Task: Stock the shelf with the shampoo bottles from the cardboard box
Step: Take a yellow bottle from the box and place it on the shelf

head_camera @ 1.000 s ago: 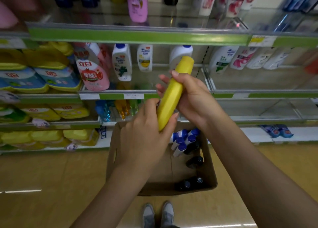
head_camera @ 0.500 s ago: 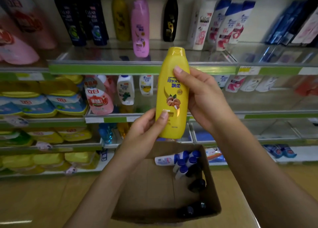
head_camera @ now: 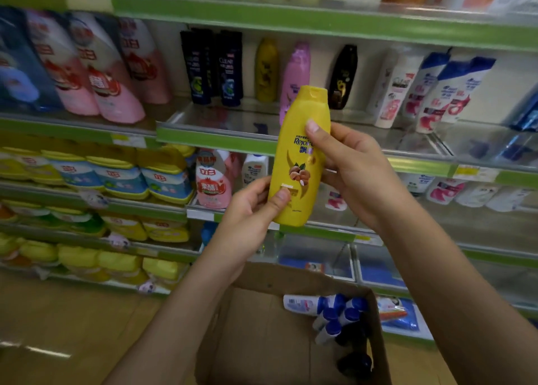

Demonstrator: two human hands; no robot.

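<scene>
Store aisle, green-edged shelving [head_camera: 215,140] filled the bkgd, tan floor [head_camera: 72,320] below. Far left shelves carried pink refill pouches [head_camera: 99,82] up top and yellow/blue pouches [head_camera: 122,178] lower down. Middle tier had a glass-fronted bay w/ dark bottles [head_camera: 212,67], a yellow bottle on the shelf [head_camera: 266,70], a pink bottle [head_camera: 297,76], a black bottle [head_camera: 343,76] and white bottles w/ blue caps [head_camera: 436,90] to the right; front strip of that bay sat bare behind the held item. Cardboard box [head_camera: 262,341] stood open on the floor at bottom centre, w/ white blue-capped bottles [head_camera: 329,312] and dark caps [head_camera: 355,361] piled in its right corner. Yellow shampoo bottle [head_camera: 300,157] was held upright, slightly tilted, label facing cam, above the box and in front of the middle shelf edge, partly blocking the pink bottle. Right hand [head_camera: 358,166] gripped its upper half, thumb across the label, fingers wrapped behind. Left hand [head_camera: 250,210] pinched the lower left edge, thumb on front near the base.
</scene>
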